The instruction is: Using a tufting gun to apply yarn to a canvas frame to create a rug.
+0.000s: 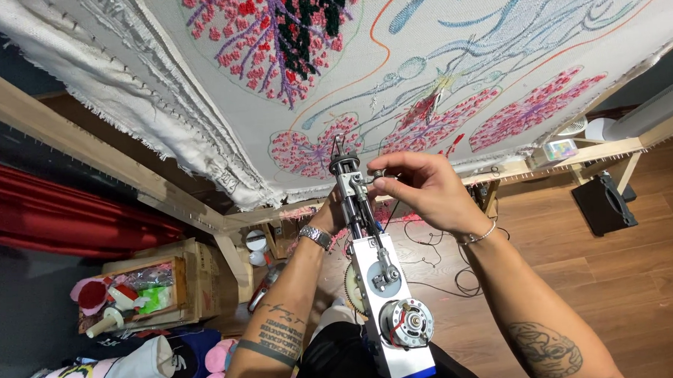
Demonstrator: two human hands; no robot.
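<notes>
A metal tufting gun (375,268) with a round motor at its rear points up at a stretched white cloth (363,84) tufted with pink, red, black and blue shapes. My left hand (331,211), with a wristwatch, reaches under the gun's front and is mostly hidden behind it. My right hand (418,185), with a thin bracelet, pinches a small part near the gun's needle end (344,165), close to the cloth.
A wooden frame (104,156) holds the cloth. A cardboard box with yarn cones (142,293) stands at the lower left, with fabric items below it. Black cables (436,256) lie on the wooden floor. A black speaker-like box (604,202) sits at right.
</notes>
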